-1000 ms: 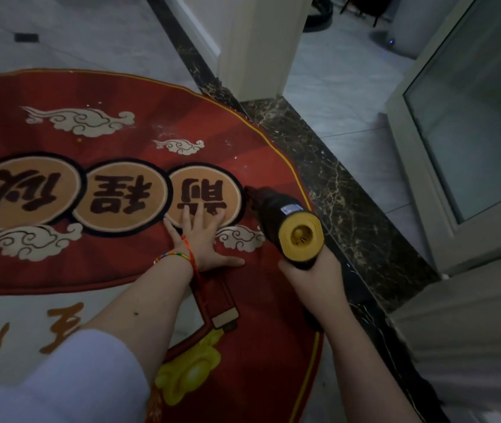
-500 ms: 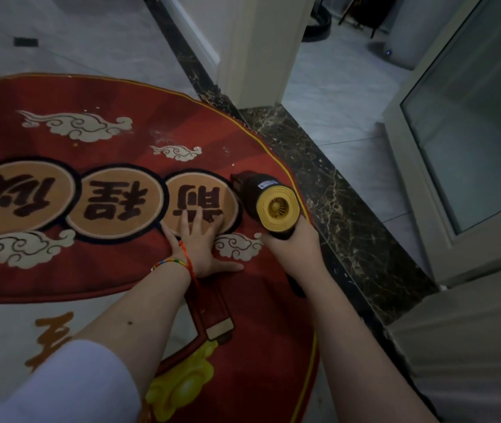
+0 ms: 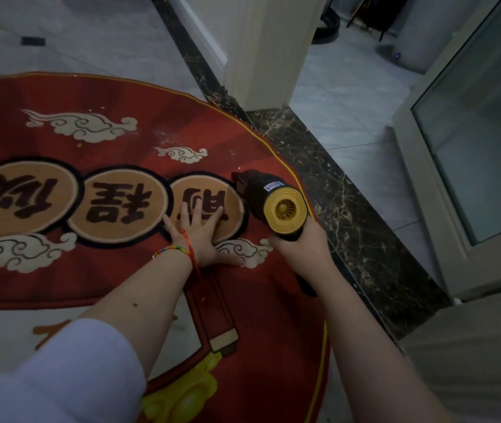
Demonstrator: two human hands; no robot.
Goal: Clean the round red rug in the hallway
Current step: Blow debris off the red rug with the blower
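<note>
The round red rug [image 3: 114, 270] with cloud motifs and tan character medallions covers the floor at left and centre. My left hand [image 3: 201, 236] lies flat on it, fingers spread over the rightmost medallion. My right hand [image 3: 299, 248] grips the handle of a black handheld vacuum [image 3: 269, 199] with a yellow rear fan grille. Its nozzle points away from me, low over the rug beside the medallion. Small pale crumbs [image 3: 232, 152] dot the red pile just beyond the nozzle.
A dark marble threshold strip [image 3: 343, 209] runs along the rug's right edge. A white door-frame post [image 3: 267, 50] stands at the rug's far edge. A glass-panelled door [image 3: 472, 132] stands at right, with grey tiled floor [image 3: 350, 96] beyond.
My right hand has carried the vacuum forward and slightly left along the rug toward the crumbs. My left hand has stayed pressed on the medallion.
</note>
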